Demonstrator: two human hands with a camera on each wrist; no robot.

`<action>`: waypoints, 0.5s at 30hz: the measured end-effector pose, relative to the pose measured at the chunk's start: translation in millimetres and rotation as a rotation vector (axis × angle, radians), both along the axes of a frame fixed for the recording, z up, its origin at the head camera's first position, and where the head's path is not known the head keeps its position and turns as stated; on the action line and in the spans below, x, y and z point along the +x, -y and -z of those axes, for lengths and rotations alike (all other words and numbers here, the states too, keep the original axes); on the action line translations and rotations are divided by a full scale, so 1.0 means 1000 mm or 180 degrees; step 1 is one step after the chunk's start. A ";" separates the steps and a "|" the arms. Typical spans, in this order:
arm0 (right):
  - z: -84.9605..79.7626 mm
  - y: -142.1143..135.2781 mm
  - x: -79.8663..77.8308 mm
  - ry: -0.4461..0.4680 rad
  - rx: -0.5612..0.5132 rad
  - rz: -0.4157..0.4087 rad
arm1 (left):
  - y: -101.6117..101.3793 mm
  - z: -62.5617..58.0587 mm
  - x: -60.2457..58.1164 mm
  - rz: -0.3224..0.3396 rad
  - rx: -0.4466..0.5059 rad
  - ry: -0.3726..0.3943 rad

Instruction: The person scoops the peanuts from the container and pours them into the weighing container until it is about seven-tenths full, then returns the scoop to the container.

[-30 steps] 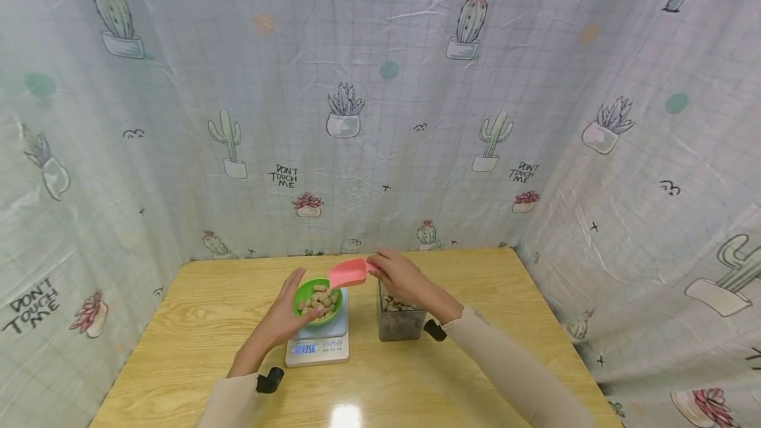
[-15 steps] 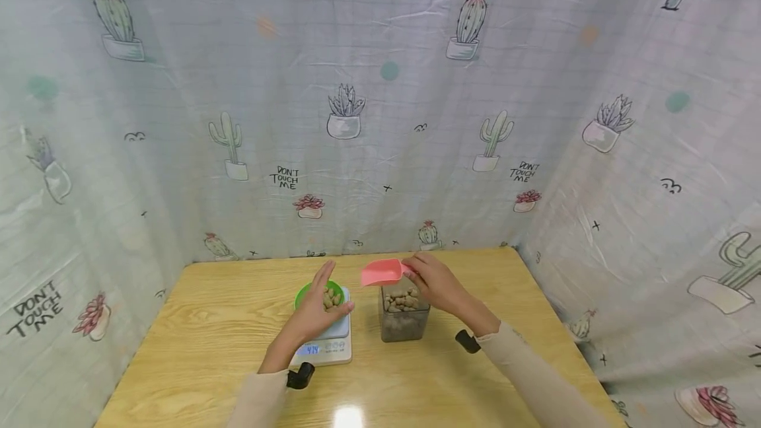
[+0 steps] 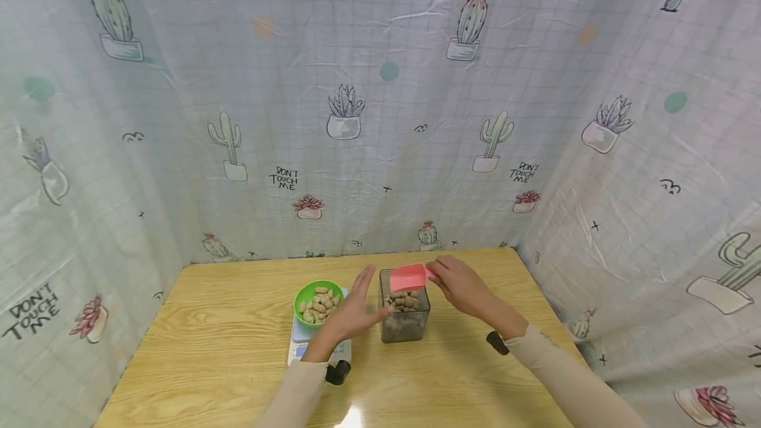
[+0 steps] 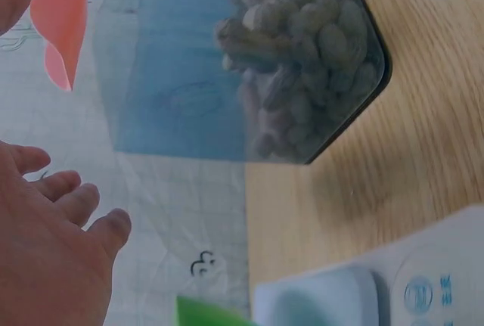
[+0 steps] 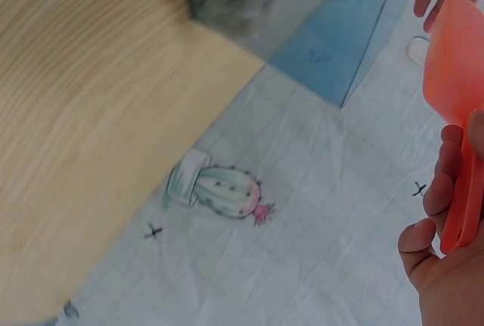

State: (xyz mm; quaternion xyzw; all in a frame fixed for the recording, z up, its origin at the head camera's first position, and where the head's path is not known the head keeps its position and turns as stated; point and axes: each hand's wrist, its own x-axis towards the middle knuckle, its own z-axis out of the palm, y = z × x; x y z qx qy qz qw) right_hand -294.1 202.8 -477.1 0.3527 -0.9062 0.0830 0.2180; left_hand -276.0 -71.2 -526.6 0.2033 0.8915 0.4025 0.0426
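My right hand (image 3: pixel 460 286) grips the handle of a pink scoop (image 3: pixel 408 277), held over a clear, dark-tinted square container (image 3: pixel 404 329). Inside that container lie unshelled peanuts (image 3: pixel 403 301), filling its lower part in the left wrist view. In the right wrist view, fingers curl round the scoop's handle (image 5: pixel 463 201). My left hand (image 3: pixel 355 312) is at the container's left side with fingers spread and nothing in them. Left of it, a green bowl (image 3: pixel 302 297) of peanuts sits on a white kitchen scale (image 3: pixel 297 352), whose display is partly covered by my left wrist.
The wooden table (image 3: pixel 220 329) carries the scale and the container side by side. A cactus-print curtain (image 3: pixel 368 170) hangs behind the table and along both sides. Black wrist cameras (image 3: pixel 338 372) are strapped at both cuffs.
Both hands have moved right, from the bowl toward the container. The scoop has gone from the bowl's edge to over the container, and the left hand has uncovered the bowl.
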 end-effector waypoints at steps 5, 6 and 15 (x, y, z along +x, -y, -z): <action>-0.005 -0.008 -0.002 -0.0122 0.0305 -0.0010 | -0.008 0.007 -0.007 0.0110 -0.0072 0.0060; -0.006 -0.008 -0.002 -0.0154 0.0390 -0.0005 | -0.010 0.009 -0.008 0.0126 -0.0069 0.0073; -0.012 0.002 -0.008 -0.0445 0.1278 -0.0005 | -0.023 0.020 -0.020 0.0215 0.0129 0.0361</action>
